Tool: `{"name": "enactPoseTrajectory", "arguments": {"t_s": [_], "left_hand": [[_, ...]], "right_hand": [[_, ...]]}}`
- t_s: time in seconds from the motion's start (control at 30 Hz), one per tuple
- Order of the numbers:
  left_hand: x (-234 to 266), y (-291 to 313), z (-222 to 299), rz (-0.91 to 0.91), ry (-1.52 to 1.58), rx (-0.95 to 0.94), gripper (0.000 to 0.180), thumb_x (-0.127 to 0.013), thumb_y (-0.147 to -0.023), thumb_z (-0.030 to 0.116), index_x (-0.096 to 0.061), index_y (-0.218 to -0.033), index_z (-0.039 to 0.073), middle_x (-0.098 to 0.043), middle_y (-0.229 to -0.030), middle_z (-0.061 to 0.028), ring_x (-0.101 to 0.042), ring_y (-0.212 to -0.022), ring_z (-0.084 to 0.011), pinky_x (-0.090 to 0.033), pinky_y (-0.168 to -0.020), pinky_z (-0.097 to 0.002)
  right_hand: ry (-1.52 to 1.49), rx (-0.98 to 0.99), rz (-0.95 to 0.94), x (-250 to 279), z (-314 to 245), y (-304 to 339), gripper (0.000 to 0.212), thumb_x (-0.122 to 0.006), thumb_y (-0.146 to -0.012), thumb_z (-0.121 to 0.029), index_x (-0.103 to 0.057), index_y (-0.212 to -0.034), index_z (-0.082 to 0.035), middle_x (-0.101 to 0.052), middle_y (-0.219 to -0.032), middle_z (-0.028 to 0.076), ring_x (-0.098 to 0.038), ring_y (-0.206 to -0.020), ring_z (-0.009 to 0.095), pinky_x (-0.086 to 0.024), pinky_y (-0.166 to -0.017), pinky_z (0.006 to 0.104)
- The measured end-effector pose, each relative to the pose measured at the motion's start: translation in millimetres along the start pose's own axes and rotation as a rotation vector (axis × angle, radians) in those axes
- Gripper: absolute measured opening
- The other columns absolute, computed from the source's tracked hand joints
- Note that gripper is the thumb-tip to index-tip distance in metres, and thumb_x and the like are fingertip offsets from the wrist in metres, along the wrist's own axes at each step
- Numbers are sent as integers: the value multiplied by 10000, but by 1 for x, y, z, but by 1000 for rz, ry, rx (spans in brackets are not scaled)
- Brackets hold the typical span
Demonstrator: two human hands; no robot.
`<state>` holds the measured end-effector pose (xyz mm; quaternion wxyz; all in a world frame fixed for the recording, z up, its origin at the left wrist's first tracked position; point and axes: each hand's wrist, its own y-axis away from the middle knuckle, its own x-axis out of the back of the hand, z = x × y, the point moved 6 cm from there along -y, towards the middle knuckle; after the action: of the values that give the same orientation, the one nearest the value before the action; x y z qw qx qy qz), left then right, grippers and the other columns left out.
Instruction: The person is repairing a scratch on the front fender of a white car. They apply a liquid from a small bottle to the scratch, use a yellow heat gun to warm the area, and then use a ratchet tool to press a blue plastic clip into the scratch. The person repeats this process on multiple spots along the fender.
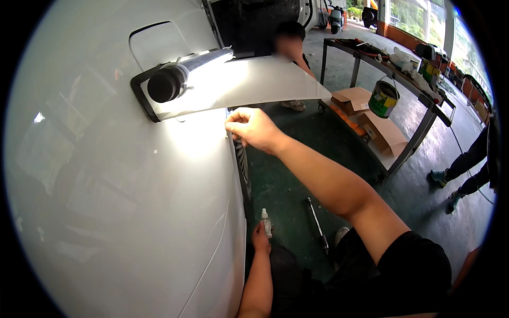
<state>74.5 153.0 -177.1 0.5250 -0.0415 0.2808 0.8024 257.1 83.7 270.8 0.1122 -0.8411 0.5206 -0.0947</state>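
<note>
Low beside the car, my left hand (260, 238) is wrapped round a small clear bottle (266, 224) with a pale cap, held upright. My right arm reaches forward, and my right hand (255, 130) is closed in a pinch at the edge of the white car body (132, 212). Whatever may be between those fingertips is too small to make out. Just above that hand, a white panel (270, 79) juts out from the car. A lit tube lamp (185, 74) with a black end lies on it, throwing bright light over the paint.
Part of a wheel (242, 164) shows beneath the body edge. A ratchet-like metal tool (318, 225) lies on the green floor. To the right stands a wheeled metal bench (405, 153) with a hanging can (383, 99) and cardboard boxes (382, 127). One person (300, 58) is beyond the panel; another's legs (469, 172) are far right.
</note>
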Motion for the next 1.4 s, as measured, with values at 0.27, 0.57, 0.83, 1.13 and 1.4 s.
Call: {"name": "enactPoseTrajectory", "arguments": {"t_s": [0.27,0.57,0.83,1.13,1.4], "left_hand": [[-5,-3,-8,-19,7,2,353,-584,-1046,362,-672,-1147,35,-708,-925,-62,-686,-785,-174,-512,-678,-321],[-4,-7,-8,21,40,8,331,-602,-1038,346,-679,-1124,35,-703,-907,-60,-685,-760,-171,-530,-682,-314],[-2,-7,-9,-9,33,-25,335,-601,-1037,365,-690,-1082,45,-697,-871,-48,-676,-746,-162,-526,-675,-316],[4,-6,-11,23,37,6,358,-605,-1033,383,-687,-1092,40,-696,-890,-58,-674,-752,-175,-524,-687,-327],[6,-7,-12,27,37,5,365,-605,-1033,383,-684,-1105,34,-699,-907,-66,-678,-756,-179,-521,-679,-329]], "right_hand": [[-3,-320,-78,12,-12,-13,133,-748,-858,-118,-708,-797,-6,-636,-673,36,-581,-559,87,-448,-472,213],[247,-330,-90,-5,-28,-22,145,-686,-842,-110,-625,-734,-33,-583,-645,35,-506,-520,119,-448,-456,259],[316,-293,-29,-4,-25,-21,231,-669,-839,-199,-591,-692,-38,-517,-643,26,-398,-521,122,-333,-482,315],[295,-301,48,3,-14,-23,344,-697,-819,-243,-575,-650,31,-458,-543,51,-342,-444,137,-285,-416,373],[296,-280,41,3,-17,-20,378,-704,-851,-268,-601,-666,45,-490,-570,57,-370,-476,147,-317,-445,374]]}}
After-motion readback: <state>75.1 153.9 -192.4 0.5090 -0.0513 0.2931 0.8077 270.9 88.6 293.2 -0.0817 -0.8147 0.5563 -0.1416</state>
